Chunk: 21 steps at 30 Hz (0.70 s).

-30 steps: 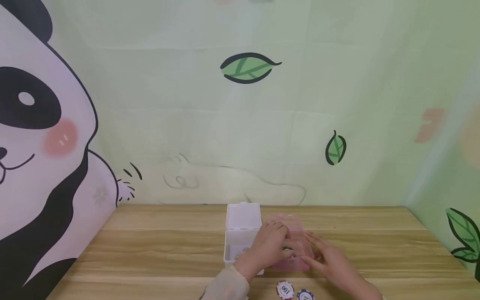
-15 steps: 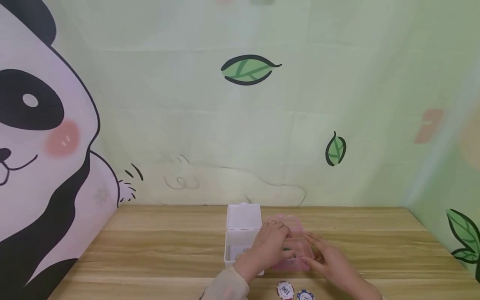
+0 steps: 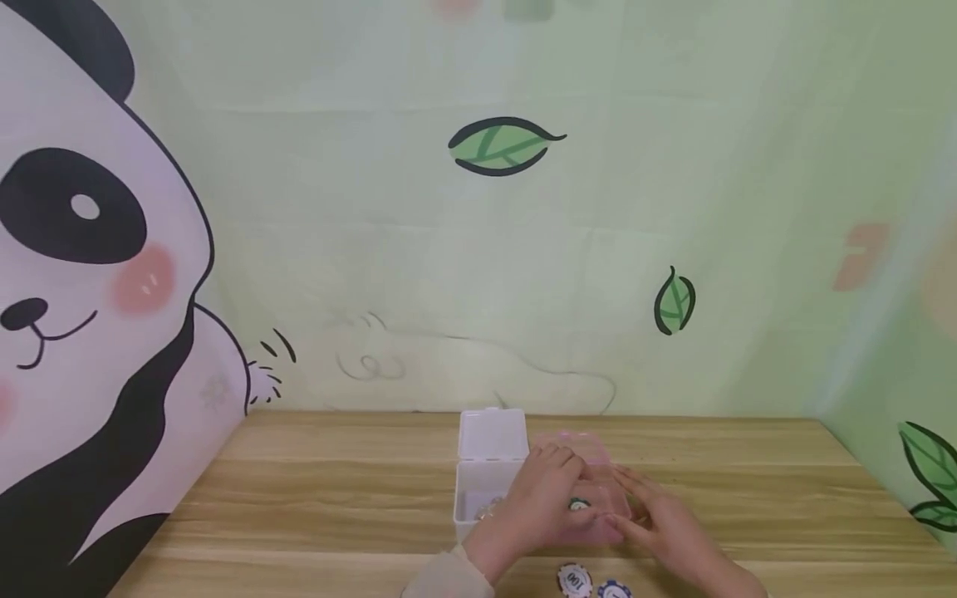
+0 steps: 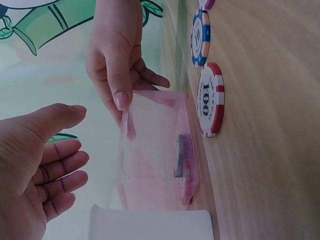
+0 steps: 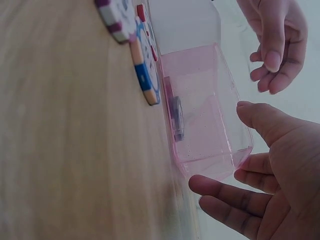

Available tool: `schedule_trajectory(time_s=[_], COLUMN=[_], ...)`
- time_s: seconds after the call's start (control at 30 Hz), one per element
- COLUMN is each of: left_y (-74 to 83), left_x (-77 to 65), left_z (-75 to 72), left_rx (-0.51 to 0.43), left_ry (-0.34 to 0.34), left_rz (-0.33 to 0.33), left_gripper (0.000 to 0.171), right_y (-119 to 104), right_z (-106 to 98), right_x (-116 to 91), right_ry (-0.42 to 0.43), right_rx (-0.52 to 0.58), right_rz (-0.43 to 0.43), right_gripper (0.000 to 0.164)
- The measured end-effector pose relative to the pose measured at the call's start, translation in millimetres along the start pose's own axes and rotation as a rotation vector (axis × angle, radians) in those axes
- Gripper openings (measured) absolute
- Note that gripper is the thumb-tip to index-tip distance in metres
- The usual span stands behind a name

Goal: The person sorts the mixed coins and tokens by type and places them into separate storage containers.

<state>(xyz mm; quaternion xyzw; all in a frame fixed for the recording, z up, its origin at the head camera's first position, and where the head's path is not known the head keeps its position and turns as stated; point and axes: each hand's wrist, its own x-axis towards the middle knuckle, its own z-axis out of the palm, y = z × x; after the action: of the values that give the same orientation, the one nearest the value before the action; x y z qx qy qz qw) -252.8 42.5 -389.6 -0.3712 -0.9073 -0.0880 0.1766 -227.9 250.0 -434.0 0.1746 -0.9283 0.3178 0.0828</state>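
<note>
A see-through pink plastic box [image 3: 598, 531] stands on the table with its lid back. Inside it lies a green-and-white poker chip [image 3: 579, 503]; the left wrist view shows a second, reddish chip beside it. Above the pink box my left hand [image 3: 540, 497] hovers with loosely bent fingers and nothing in them. My right hand [image 3: 669, 522] holds the box's right side, thumb at the near corner and fingers round the far side. Just left stands a white box [image 3: 467, 529], lid up, with pale round things inside, partly hidden by my left wrist.
On the wooden tabletop [image 3: 336, 490] in front of the boxes lie a red-and-white 100 chip [image 4: 206, 100], a blue-edged chip [image 4: 201, 37] and a purple-edged chip [image 5: 117, 17]. A printed green backdrop [image 3: 374, 249] rises behind the table.
The chip in the pink box shows more fully, as my left thumb and fingers have come away from it. The head view has swung slightly left. My right hand keeps its place.
</note>
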Motion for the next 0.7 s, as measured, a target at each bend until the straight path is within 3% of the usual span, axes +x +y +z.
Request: schedule_trajectory(time_s=[0.2, 0.37, 0.57, 0.7], left_y=[3.2, 3.7, 6.0, 7.6], left_x=[-7.7, -16.2, -26.1, -32.8], left_z=[-3.7, -2.6, -0.1, 2.0], left_rx=[0.013, 0.004, -0.015, -0.005], left_ry=[0.039, 0.129, 0.185, 0.243], left_rz=[-0.008, 0.023, 0.02, 0.053], left_gripper=[0.037, 0.034, 0.032, 0.03], right_y=[2, 2, 1, 1], right_z=[1, 0, 0, 0], right_x=[0, 0, -1, 0], right_ry=[-0.001, 0.004, 0.023, 0.023], right_rx=[0.004, 0.008, -0.016, -0.007], right_rz=[0.001, -0.021, -0.015, -0.001], right_gripper=[0.07, 0.067, 0.066, 0.068])
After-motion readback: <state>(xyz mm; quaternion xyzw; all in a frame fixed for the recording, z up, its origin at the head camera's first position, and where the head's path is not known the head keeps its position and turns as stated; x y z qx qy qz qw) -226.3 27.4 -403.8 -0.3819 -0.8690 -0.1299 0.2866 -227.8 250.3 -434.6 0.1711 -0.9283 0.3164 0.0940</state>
